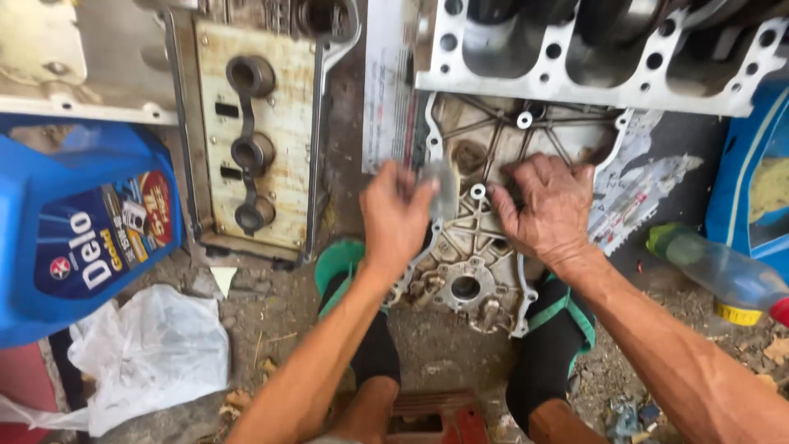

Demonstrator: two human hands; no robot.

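A grey cast-metal engine cover point(472, 263) with ribs and bolt holes lies on the ground between my feet. My left hand point(397, 215) is closed on a small greyish piece, maybe a pad or sandpaper point(444, 185), blurred, held against the cover's left edge. My right hand point(546, 205) rests flat on the cover's upper right part, fingers bent and pressing down on it. Both forearms reach in from the bottom of the head view.
A blue oil jug point(82, 222) lies at left, above a white plastic bag point(152, 349). A valve cover point(255, 140) lies upper left, an engine block point(608, 57) at top. A clear bottle with a green end point(715, 267) lies at right. Newspaper point(390, 90) is under the parts.
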